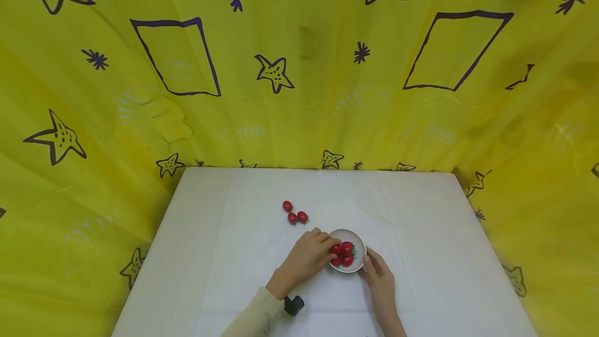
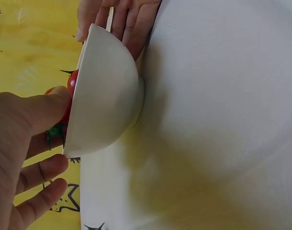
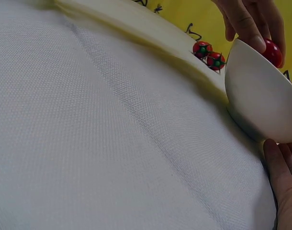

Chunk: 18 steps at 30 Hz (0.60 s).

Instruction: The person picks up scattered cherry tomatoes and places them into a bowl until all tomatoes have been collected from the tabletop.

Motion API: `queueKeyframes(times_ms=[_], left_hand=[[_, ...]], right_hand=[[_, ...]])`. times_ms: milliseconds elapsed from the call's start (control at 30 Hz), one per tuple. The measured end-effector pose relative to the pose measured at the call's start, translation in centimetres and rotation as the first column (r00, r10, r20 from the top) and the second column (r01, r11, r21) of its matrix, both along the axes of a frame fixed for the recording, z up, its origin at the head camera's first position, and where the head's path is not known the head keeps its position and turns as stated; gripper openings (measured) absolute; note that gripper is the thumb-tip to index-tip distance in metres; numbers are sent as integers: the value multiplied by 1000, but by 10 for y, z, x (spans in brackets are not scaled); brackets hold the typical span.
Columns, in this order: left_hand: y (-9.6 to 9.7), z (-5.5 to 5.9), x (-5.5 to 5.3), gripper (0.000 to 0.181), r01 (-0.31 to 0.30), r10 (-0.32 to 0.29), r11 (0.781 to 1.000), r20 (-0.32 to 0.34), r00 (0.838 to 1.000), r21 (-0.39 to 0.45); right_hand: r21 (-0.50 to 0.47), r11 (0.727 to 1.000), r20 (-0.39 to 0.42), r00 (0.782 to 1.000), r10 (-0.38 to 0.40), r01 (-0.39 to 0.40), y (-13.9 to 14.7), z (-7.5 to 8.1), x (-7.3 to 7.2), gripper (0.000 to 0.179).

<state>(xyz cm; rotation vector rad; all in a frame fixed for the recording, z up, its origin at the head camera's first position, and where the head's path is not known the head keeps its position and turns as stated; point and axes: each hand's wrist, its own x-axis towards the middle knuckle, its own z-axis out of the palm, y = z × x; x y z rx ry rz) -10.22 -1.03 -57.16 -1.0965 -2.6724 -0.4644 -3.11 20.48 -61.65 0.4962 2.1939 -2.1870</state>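
Note:
A small white bowl holds several red cherry tomatoes with green stems. My left hand reaches over the bowl's left rim. Its thumb and fingers pinch a cherry tomato at the rim, partly hidden by the fingers. On the bowl's right side, my right hand holds it, thumb by the rim and the other fingers low against the outside. The left wrist view shows the bowl's outer wall side-on, its foot close to the cloth.
Three more cherry tomatoes lie on the white-covered table, beyond the left hand. A black object shows beside the left wrist. Yellow curtains with drawn stars stand behind the table and on both sides.

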Motion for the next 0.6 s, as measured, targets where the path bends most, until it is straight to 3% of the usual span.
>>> queueKeyframes(times_ms=[233,600], left_hand=[[3,5,-2,38,6,-8,998,-29,1000,-67],[7,11,-4,30,-6,4,991,-12,1000,-136]], right_hand=[[2,1000,9,1000,3,-3,0,1,0,51],[6,1000,13,1000,5,-5,0,1,-1,52]])
